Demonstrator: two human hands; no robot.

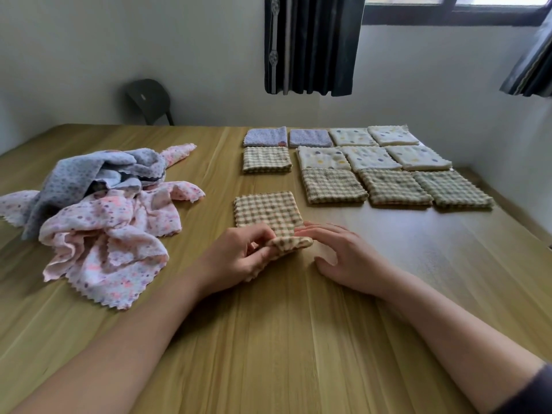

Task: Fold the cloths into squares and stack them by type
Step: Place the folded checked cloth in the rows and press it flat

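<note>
A tan checked cloth (pixel 267 211) lies folded into a strip in front of me on the wooden table (pixel 283 339). My left hand (pixel 239 258) pinches its near end and lifts it off the table. My right hand (pixel 343 258) rests beside it, straight fingers touching the cloth's right edge. To the left lies a loose heap of pink spotted cloths (pixel 116 234) with a grey-blue spotted cloth (pixel 89 174) on top. Folded squares lie at the far right: two lilac (pixel 265 136), several cream dotted (pixel 324 158), several checked (pixel 333 185).
A dark chair (pixel 149 98) stands behind the table's far edge. A dark curtain (pixel 313 43) hangs on the back wall beside a window (pixel 454 7). The table's right edge runs close to the wall.
</note>
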